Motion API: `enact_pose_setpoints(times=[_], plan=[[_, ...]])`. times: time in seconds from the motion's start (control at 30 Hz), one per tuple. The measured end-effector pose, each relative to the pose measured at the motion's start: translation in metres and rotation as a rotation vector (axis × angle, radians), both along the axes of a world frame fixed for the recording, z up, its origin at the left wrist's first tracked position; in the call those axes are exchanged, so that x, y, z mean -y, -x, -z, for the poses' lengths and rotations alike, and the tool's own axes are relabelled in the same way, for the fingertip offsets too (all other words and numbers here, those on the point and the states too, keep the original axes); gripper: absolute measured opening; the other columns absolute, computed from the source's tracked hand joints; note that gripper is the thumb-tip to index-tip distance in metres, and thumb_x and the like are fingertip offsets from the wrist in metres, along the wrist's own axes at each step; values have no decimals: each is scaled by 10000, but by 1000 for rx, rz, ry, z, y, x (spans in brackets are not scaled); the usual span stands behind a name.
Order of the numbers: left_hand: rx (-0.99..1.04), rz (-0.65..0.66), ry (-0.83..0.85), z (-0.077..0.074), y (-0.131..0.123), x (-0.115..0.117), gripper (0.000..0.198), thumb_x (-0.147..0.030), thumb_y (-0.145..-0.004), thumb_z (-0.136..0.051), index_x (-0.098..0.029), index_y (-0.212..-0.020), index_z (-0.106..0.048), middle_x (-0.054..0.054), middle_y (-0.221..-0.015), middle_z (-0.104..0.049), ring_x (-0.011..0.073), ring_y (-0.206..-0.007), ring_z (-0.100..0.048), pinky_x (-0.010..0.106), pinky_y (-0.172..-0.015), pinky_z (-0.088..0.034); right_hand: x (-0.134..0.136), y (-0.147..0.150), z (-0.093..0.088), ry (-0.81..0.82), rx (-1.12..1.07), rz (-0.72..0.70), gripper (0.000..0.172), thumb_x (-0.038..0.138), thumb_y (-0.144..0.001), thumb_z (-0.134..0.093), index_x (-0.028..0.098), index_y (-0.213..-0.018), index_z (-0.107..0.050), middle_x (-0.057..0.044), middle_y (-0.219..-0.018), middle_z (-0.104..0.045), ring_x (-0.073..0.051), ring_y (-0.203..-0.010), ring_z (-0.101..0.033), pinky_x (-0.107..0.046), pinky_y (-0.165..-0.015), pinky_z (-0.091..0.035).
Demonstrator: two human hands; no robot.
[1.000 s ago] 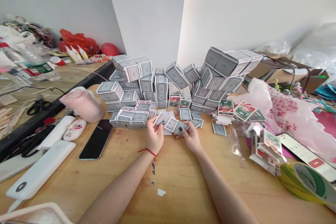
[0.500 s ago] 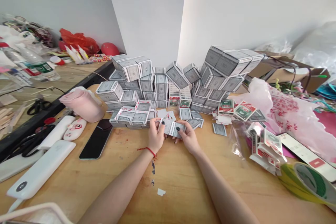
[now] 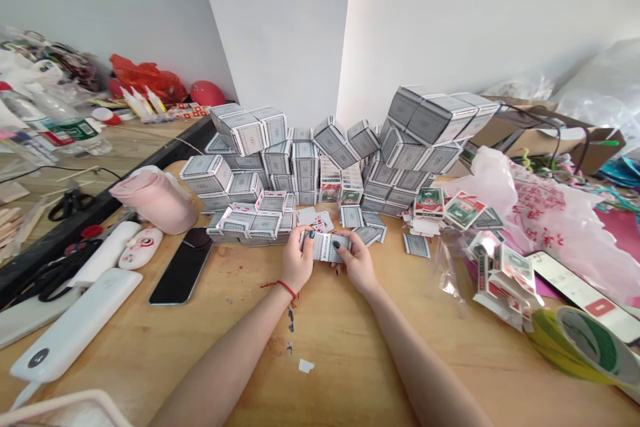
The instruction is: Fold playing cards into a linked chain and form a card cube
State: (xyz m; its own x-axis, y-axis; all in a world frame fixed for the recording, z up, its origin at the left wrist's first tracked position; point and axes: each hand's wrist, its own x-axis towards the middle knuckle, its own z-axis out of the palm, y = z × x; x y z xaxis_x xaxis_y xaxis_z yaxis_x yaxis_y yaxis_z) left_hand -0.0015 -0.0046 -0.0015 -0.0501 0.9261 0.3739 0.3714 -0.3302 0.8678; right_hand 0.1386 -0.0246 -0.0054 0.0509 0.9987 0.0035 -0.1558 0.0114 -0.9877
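Between my hands, just above the wooden table, are playing cards (image 3: 326,247) with grey patterned backs facing up. My left hand (image 3: 299,259), with a red string bracelet at the wrist, pinches their left end, thumb on top. On the right end my right hand (image 3: 359,263) is closed the same way; its other fingers are partly hidden underneath. Right behind the hands lie a few face-up cards (image 3: 320,219) and a small pile of face-down cards (image 3: 352,216). Blocks folded from cards (image 3: 250,187) stand stacked at the back left, and more card blocks (image 3: 405,160) rise at the back right.
A black phone (image 3: 182,267), a pink pouch (image 3: 156,203) and a white power bank (image 3: 77,330) lie to the left. On the right are card boxes (image 3: 513,270), a plastic bag (image 3: 555,213), a lit phone (image 3: 585,293) and yellow tape (image 3: 560,347). A paper scrap (image 3: 306,365) lies between my forearms.
The cards in my hands now lie flatter and more level, in one strip, where before they sat at an angle. Both hands stay in nearly the same place; the view has shifted slightly.
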Motion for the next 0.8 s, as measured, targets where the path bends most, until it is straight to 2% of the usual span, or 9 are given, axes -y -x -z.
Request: enact_pose_setpoints(times=[0.17, 0.37, 0.8], plan=[[-18, -36, -25, -2, 0, 0, 167, -248, -835, -423, -170, -956, -507, 41, -846, -577, 133, -709, -535, 242, -668, -430, 1, 0, -2, -3, 50, 10, 300, 398, -749, -547, 199, -969, -500, 63, -529, -485, -80, -349, -435, -185, -294, -340], [-3, -47, -41, -2, 1, 1, 158, -246, -836, -426, -172, -950, -507, 52, -881, -583, 142, -773, -549, 248, -710, -438, 3, 0, -4, -10, 77, 26, 290, 389, -747, -547, 197, -961, -517, 72, -531, -460, -62, -336, -393, -184, -307, -343], [-15, -69, -38, -3, -1, 2, 172, -250, -831, -427, -168, -957, -512, 57, -876, -591, 146, -752, -563, 246, -679, -441, 1, 1, -3, -1, 78, 63, 279, 395, -717, -565, 195, -907, -527, 65, -564, -462, -60, -358, -376, -190, -314, -347]])
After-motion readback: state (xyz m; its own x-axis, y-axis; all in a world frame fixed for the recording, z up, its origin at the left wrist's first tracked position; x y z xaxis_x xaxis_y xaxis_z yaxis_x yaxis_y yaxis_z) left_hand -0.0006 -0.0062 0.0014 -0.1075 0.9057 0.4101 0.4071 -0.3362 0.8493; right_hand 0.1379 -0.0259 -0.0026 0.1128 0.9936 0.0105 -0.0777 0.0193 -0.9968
